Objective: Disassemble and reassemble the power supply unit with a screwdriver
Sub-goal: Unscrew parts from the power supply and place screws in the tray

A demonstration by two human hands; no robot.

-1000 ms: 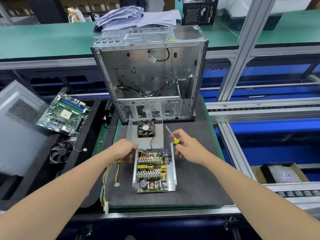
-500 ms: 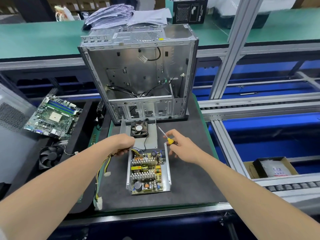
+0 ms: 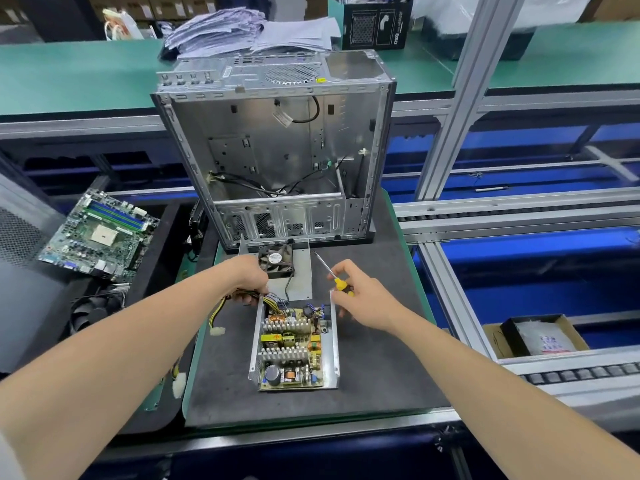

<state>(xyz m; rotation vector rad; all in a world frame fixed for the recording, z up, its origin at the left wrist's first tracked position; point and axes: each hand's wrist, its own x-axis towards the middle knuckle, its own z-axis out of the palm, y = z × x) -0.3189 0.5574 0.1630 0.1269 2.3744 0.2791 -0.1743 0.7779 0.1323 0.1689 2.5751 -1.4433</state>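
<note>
Power supply unit (image 3: 294, 344) — an open grey metal tray baring its circuit board — lies on the dark-matted bench (image 3: 381, 375); light, I judge, but sharp-edged and fragile inside, so its side walls are the hold. Left grip (image 3: 247, 276) clenches the yellow-and-black wire bundle (image 3: 273, 302) at its far corner, right grip (image 3: 360, 296) pinches the yellow-handled screwdriver (image 3: 333, 274); board screws are too small to see.

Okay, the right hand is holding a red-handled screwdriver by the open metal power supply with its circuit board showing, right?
Not red: the head view shows a yellow-handled screwdriver in the right hand, by the open metal power supply with its circuit board showing.
</note>
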